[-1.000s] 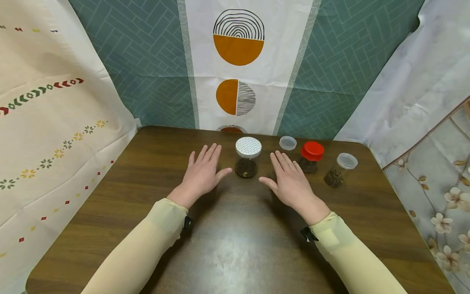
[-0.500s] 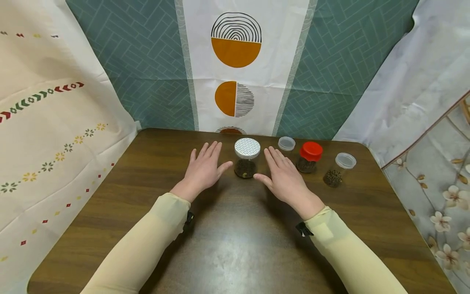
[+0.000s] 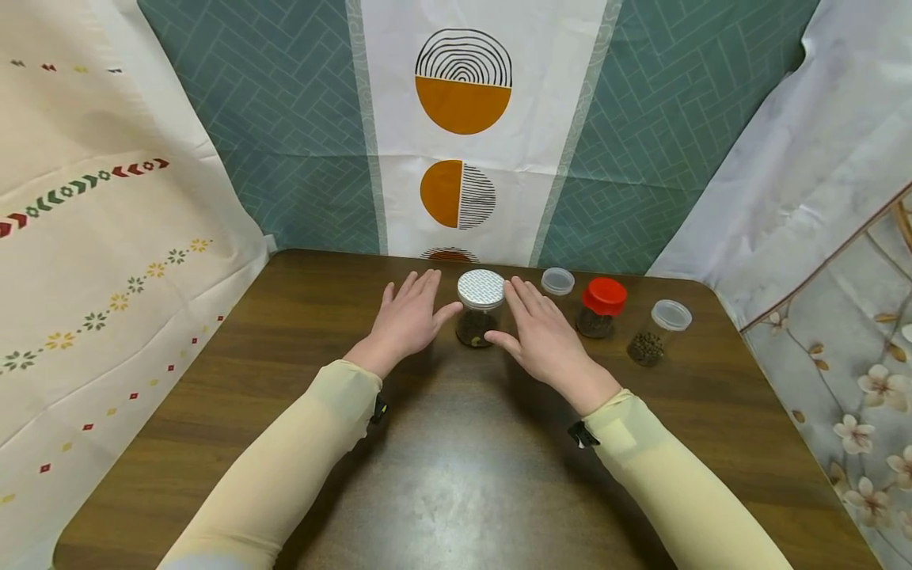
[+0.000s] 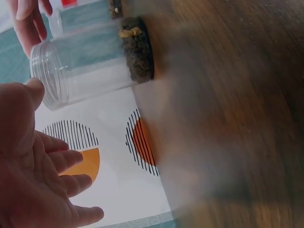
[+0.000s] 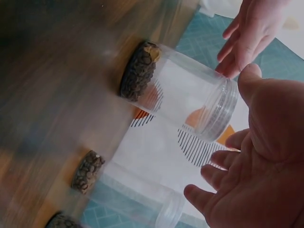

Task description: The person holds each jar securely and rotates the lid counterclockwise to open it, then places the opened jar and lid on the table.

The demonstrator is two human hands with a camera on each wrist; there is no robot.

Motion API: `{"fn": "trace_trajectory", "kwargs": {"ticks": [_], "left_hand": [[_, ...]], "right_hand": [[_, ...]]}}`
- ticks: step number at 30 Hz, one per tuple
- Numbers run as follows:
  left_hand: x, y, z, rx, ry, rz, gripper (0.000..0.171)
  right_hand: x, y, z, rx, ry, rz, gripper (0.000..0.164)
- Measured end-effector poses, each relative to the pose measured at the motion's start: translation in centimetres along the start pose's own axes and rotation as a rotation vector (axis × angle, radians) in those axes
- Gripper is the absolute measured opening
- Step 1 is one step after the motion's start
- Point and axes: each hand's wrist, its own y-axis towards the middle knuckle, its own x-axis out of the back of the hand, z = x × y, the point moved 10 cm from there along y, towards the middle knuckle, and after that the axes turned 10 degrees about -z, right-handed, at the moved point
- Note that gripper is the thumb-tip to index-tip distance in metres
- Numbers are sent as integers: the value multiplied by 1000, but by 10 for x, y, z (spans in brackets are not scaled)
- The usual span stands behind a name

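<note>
A clear jar [image 3: 476,326] with a white patterned lid [image 3: 480,287] stands upright at the back middle of the table. Dark, lumpy bits and one yellowish piece fill only its bottom, as the left wrist view of the jar [image 4: 92,66] shows. My left hand [image 3: 408,321] is just left of it, fingers straight and thumb pointing at the jar. On the other side my right hand [image 3: 545,336] is held likewise, its fingertips beside the lid. In the right wrist view the right hand's thumb [image 5: 250,78] is close to the lid rim; contact cannot be told.
A jar with a clear lid [image 3: 558,281] stands behind my right hand, partly hidden. Further right are a red-lidded jar [image 3: 605,296] and another clear-lidded jar [image 3: 650,340] with grainy contents. The wooden table [image 3: 442,475] meets a patterned cloth [image 3: 292,158] at the back.
Both hands have moved inward toward the white-lidded jar, the right one shifting left and the left one slightly right. The jars have stayed in place.
</note>
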Motion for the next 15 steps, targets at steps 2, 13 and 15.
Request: {"fn": "trace_trajectory", "kwargs": {"ticks": [2,13,15], "left_hand": [[-1,1,-2,-2,-7,1,87],[-6,0,-9,-44,-60,20,85],[-6,-2,-9,-49,-75,23,84]], "right_hand": [[-2,1,1,1,1,11,92],[-4,3,5,29,3,16,89],[-4,4,7,39,8,11,89]]}}
